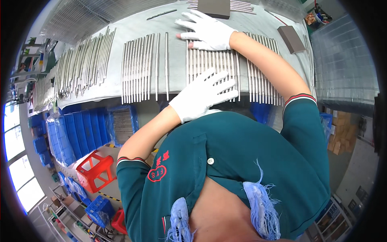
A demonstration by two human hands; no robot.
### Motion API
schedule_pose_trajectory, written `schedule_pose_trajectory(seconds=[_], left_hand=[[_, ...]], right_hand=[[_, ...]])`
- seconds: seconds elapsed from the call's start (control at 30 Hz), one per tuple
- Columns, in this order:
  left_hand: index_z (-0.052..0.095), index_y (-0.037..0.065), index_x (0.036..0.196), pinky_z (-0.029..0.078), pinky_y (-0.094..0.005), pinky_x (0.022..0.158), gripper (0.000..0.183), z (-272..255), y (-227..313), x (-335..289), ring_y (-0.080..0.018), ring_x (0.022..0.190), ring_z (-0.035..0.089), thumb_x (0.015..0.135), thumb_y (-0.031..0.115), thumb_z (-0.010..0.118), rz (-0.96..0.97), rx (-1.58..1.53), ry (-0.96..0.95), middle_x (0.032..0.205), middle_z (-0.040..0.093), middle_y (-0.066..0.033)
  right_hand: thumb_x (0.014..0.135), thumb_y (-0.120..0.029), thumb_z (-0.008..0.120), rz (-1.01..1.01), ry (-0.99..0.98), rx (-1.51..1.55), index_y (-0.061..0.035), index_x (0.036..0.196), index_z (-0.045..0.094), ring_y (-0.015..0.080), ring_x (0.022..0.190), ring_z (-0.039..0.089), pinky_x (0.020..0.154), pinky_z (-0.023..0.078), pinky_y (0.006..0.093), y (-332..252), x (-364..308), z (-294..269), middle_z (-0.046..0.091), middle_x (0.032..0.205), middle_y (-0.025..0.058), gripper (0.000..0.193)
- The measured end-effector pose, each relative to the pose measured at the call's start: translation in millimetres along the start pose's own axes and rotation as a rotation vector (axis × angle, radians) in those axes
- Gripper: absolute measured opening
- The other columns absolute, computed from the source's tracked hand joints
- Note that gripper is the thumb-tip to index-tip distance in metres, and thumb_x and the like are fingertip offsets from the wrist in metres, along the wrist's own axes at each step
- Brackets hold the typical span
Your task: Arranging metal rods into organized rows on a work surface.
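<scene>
White gloves with some bare fingertips cover both hands. My right hand (pixel 209 31) lies spread over the far ends of a row of shiny metal rods (pixel 213 60), its fingers pointing left. My left hand (pixel 204 96) rests with its fingers apart over the near ends of the same row, at the table's front edge. Neither hand is closed round a rod. Left of them is another row of rods (pixel 137 68), with two single rods (pixel 166 66) set slightly apart. Under my right forearm, more rods (pixel 264 76) lie side by side.
A dark block (pixel 213 9) sits on rods at the back; another dark block (pixel 291 39) is at the right. A dark, drill-like rod (pixel 161 14) lies far left of centre. Many rods (pixel 84 60) fill the left. Blue bins (pixel 84 131) and a red stool (pixel 96 171) stand below.
</scene>
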State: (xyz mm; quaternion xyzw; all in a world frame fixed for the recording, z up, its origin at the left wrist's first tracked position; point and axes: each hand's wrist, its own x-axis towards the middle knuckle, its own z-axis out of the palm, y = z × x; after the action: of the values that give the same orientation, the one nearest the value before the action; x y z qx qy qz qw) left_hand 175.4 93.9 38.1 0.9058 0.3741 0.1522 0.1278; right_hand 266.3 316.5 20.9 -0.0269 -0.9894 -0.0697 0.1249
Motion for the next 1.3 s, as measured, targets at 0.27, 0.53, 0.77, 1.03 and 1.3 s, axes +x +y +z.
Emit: schedule_pose_trajectory(seconds=[0.27,0.53,0.77,1.03,1.3], left_hand=[[0.052,0.019,0.150,0.023,-0.0548,0.126,0.069,-10.4,-1.5,-16.8,-0.0337,0.148,0.039,0.088,0.042,0.069,-0.064,0.001,-0.047,0.157,0.048,-0.0101],[0.055,0.018,0.147,0.027,-0.0539,0.125,0.061,26.8,4.6,27.7,-0.0338,0.146,0.043,0.089,0.040,0.057,0.157,0.083,0.016,0.156,0.049,-0.0092],[0.055,0.018,0.147,0.027,-0.0542,0.124,0.063,24.3,3.9,24.3,-0.0343,0.146,0.043,0.089,0.042,0.059,0.153,0.087,0.015,0.155,0.049,-0.0107],[0.055,0.019,0.147,0.024,-0.0576,0.124,0.070,-14.9,1.9,-37.1,-0.0409,0.147,0.038,0.084,0.043,0.075,-0.152,0.059,-0.045,0.155,0.048,-0.0154],[0.053,0.018,0.149,0.029,-0.0568,0.121,0.075,-37.5,2.8,-40.0,-0.0449,0.143,0.040,0.083,0.043,0.077,-0.243,0.091,-0.031,0.153,0.047,-0.0227]], right_hand=[[0.105,-0.048,0.044,0.009,0.005,-0.008,-0.0201,0.148,0.057,0.0387,0.153,0.028,0.128,0.019,0.0507,-8.6,21.0,5.6,0.037,0.163,0.0134,0.053],[0.106,-0.044,0.044,0.000,-0.060,-0.053,-0.0232,0.151,0.053,0.0393,0.152,0.029,0.128,0.018,0.0525,14.4,-34.2,-12.3,0.039,0.162,0.0139,0.050],[0.105,-0.046,0.045,0.039,-0.052,-0.049,-0.0249,0.150,0.053,0.0382,0.153,0.028,0.129,0.017,0.0514,12.5,-33.9,-6.3,0.038,0.163,0.0125,0.051],[0.102,-0.051,0.049,0.027,0.112,-0.049,-0.0204,0.157,0.043,0.0359,0.154,0.026,0.129,0.016,0.0507,-7.6,24.8,-16.1,0.035,0.165,0.0120,0.063],[0.092,-0.039,0.068,0.431,-0.046,0.021,-0.0031,0.153,0.042,0.0459,0.154,0.023,0.127,0.018,0.0550,37.9,-80.3,-69.4,0.028,0.165,0.0242,0.076]])
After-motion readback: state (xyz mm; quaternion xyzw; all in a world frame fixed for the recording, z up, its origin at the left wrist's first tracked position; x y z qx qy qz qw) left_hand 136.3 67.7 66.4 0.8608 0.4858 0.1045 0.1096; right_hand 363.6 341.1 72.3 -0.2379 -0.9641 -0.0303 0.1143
